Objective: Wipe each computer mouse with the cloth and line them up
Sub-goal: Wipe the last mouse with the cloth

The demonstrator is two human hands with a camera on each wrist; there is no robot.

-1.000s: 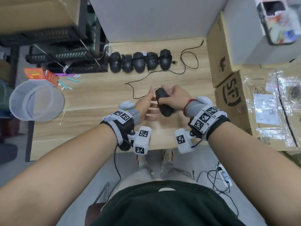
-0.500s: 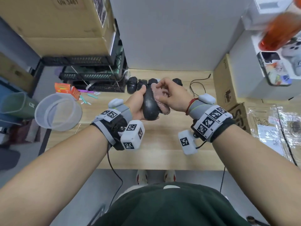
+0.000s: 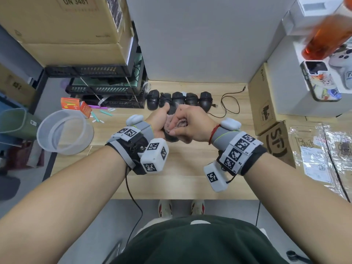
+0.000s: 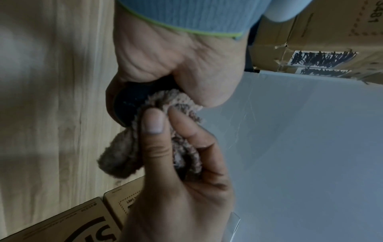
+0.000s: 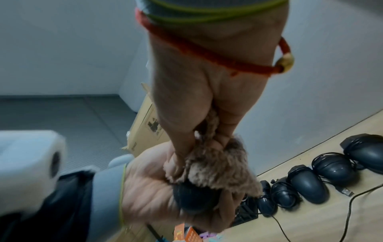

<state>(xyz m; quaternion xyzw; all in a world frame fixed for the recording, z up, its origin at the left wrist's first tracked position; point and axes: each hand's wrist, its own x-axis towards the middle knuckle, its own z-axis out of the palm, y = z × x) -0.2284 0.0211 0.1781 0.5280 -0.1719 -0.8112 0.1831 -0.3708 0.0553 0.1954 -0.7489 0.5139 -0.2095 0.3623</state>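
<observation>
Right now my left hand point(image 3: 159, 121) grips the mouse point(image 4: 132, 99) around its sides, above the desk point(image 3: 177, 180); my right hand point(image 3: 192, 122) pinches the cloth point(image 4: 124, 157) against it. Light, smooth, probably slippery plastic, so I'd keep holding the flanks.

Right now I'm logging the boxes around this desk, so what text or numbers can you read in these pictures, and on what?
"UN 3481": top-left cardboard box.
"SF": logo on the right-hand cardboard box.
"3481": box edge in the left wrist view.
Shipping label, orange packet, white box print: too small or blurred to read.
</observation>
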